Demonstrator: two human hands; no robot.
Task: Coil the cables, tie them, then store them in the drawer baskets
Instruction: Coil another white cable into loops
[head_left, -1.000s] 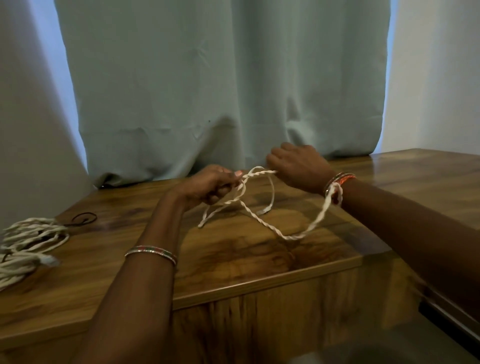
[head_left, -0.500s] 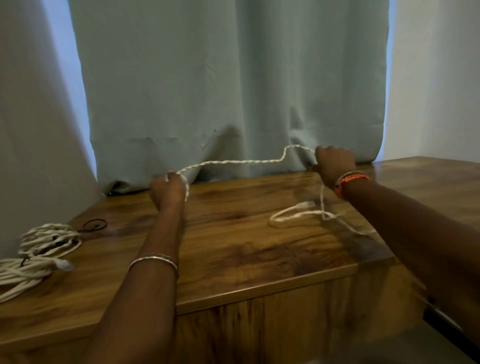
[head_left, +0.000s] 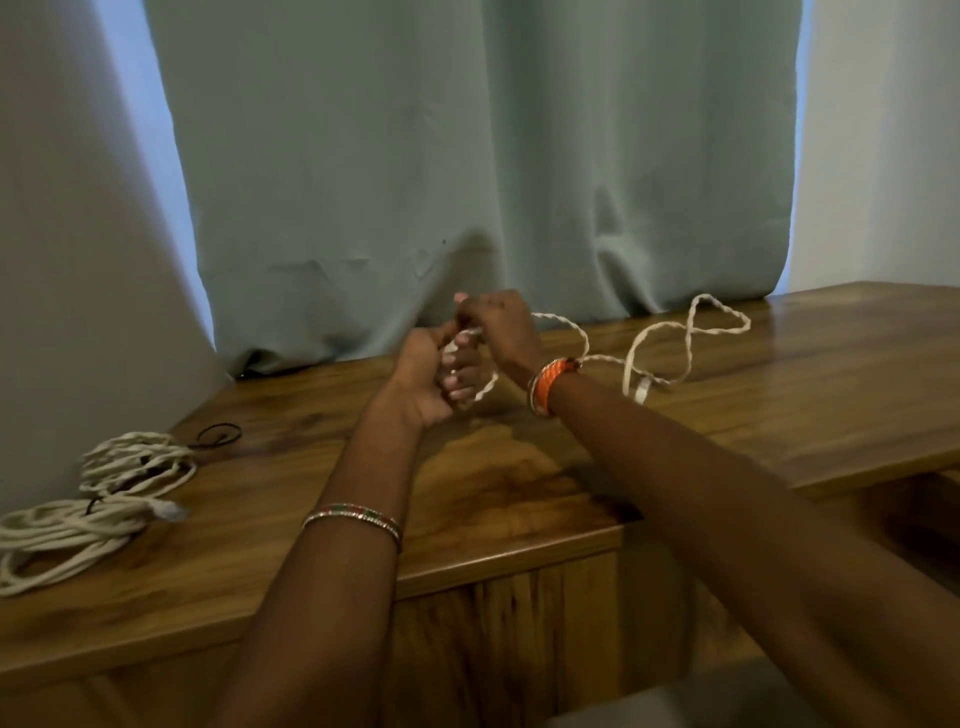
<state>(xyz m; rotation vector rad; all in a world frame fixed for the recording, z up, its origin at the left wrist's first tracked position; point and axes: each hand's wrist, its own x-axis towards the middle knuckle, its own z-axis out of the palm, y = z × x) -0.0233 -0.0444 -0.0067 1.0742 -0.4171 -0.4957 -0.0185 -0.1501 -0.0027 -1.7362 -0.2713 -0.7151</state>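
A white twisted cable (head_left: 654, 343) loops loosely across the wooden tabletop (head_left: 519, 483) to the right of my hands. My left hand (head_left: 431, 379) grips a few turns of this cable in its curled fingers. Just above it, my right hand (head_left: 498, 325) pinches the same cable, which trails off past my right wrist. Both hands touch each other above the table's middle, close to the curtain.
Two bundles of white cable (head_left: 98, 499) lie at the table's left end, with a small black tie loop (head_left: 221, 434) beside them. A grey-green curtain (head_left: 467, 171) hangs behind the table. The table's front edge drops to a wooden cabinet face (head_left: 519, 639).
My hands were spread wide apart with the cable stretched between them; now they have come together at the middle. The loose cable lies looped farther right.
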